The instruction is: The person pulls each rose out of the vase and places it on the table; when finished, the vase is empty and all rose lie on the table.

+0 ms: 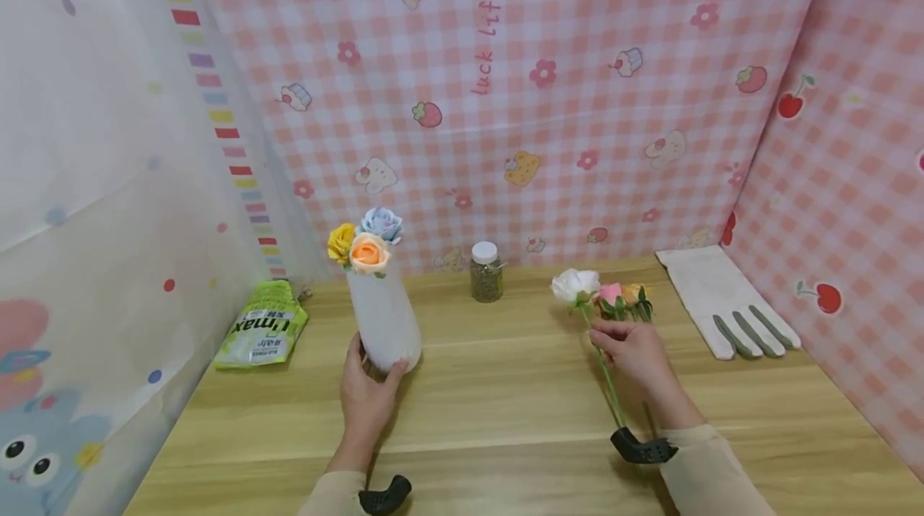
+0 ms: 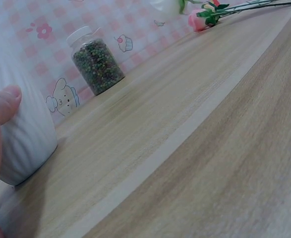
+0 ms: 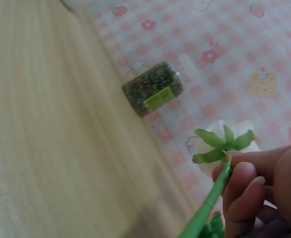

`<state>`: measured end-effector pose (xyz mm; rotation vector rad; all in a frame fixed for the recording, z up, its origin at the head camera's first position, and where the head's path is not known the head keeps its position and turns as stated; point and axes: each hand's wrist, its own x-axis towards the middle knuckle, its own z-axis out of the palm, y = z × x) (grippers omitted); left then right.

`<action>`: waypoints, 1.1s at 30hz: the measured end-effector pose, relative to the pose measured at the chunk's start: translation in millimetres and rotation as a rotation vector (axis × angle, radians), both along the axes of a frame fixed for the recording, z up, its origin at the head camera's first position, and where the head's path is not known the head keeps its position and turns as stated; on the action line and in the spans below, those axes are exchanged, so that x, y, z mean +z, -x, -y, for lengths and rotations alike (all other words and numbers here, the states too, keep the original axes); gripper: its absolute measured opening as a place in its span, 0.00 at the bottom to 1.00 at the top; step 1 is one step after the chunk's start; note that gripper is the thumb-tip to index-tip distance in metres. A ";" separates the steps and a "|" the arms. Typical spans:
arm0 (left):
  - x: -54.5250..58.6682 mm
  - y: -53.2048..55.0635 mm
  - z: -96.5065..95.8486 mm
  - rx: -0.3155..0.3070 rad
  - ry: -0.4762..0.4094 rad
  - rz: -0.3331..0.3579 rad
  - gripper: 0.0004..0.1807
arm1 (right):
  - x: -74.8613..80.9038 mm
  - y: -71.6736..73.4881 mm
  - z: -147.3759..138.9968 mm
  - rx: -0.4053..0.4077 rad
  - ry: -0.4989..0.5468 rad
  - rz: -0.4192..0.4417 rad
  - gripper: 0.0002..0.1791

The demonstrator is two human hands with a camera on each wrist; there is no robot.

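A white ribbed vase [image 1: 386, 319] stands on the left half of the table, holding yellow [image 1: 341, 244], blue [image 1: 381, 225] and peach [image 1: 370, 253] roses. My left hand [image 1: 368, 396] grips it low down, thumb on the near right side, as the left wrist view also shows. In my right hand [image 1: 638, 355], thumb and fingers pinch the green stem [image 3: 209, 201] of a white rose [image 1: 575, 286] just under its bloom. The stem slants down toward my wrist. Behind that hand, a pink rose [image 1: 610, 294] and an orange-yellow flower [image 1: 635, 293] lie on the table.
A white-lidded jar [image 1: 487, 279] of small dark green pellets stands near the back wall, between the hands. On the far left lies a green snack bag [image 1: 263, 327]. A white and grey glove [image 1: 722, 299] rests at the right. Patterned cloth walls [image 1: 447, 139] enclose the table.
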<state>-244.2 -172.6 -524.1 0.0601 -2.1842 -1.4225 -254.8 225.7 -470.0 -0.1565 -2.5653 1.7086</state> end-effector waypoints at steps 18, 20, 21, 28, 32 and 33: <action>1.3 -0.3 0.4 0.002 0.006 -0.013 0.47 | -18.0 7.3 6.3 -0.138 -0.090 -0.093 0.09; 0.7 -0.4 0.7 0.004 0.003 -0.008 0.46 | -21.5 7.6 6.5 -0.138 -0.116 -0.104 0.08; 0.5 -0.6 0.8 0.006 0.003 -0.005 0.46 | -23.7 7.9 6.4 -0.132 -0.127 -0.108 0.08; -1.8 -2.6 0.3 0.014 0.020 -0.008 0.46 | -35.2 9.3 5.3 -0.118 -0.257 -0.165 0.05; -1.7 -2.0 -0.3 0.017 0.033 -0.021 0.46 | -36.8 9.9 4.9 -0.120 -0.295 -0.199 0.04; -1.8 -1.6 -0.2 0.017 0.036 -0.024 0.46 | -36.7 9.9 4.8 -0.119 -0.293 -0.200 0.04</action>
